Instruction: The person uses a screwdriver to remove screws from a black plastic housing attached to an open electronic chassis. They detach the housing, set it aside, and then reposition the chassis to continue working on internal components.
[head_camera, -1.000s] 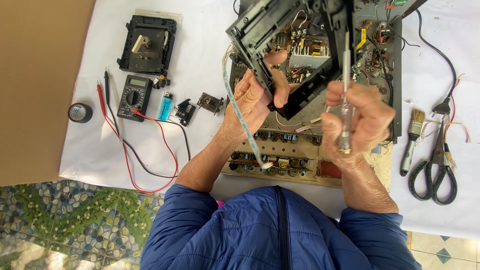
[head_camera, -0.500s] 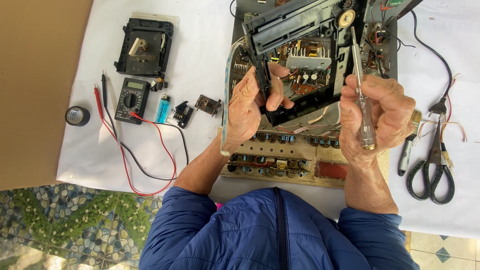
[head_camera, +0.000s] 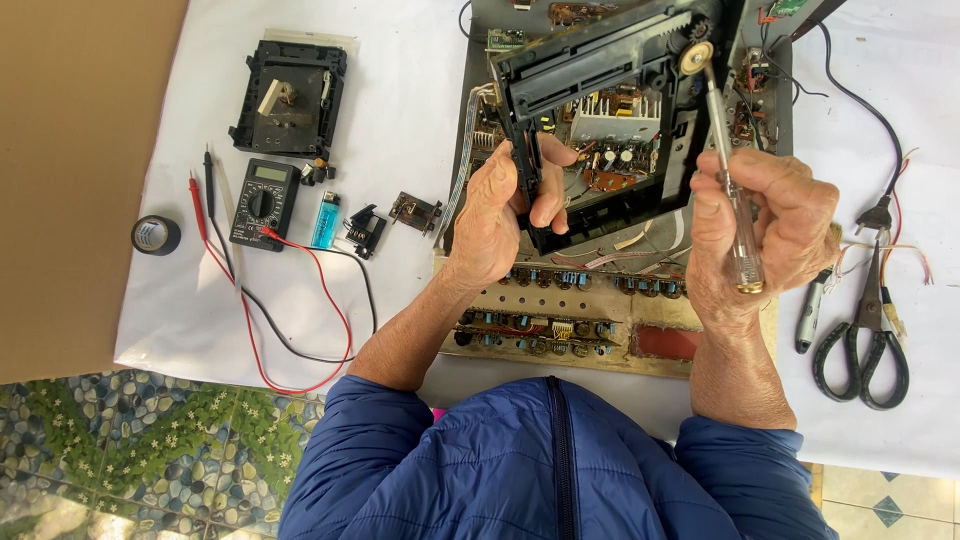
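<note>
Holding the screwdriver (head_camera: 738, 215) in my right hand (head_camera: 765, 230), fingers wrapped around its clear handle, I see its long axis run nearly straight away from me, the thin metal shaft leaning slightly left and its tip meeting a pale round gear (head_camera: 696, 57) at the top corner of the black plastic frame (head_camera: 590, 60). My left hand (head_camera: 500, 215) is clamped on that frame's near left corner, thumb and fingers pinching the edge. The frame is a hard, ribbed rectangle, tilted clockwise over the open chassis (head_camera: 600, 300) crowded with small components. Left of the chassis the white cloth (head_camera: 400, 120) carries a multimeter (head_camera: 260, 200) with red and black leads, a blue lighter (head_camera: 325, 220) and a roll of tape (head_camera: 156, 235); scissors (head_camera: 865, 340) lie close on the right.
</note>
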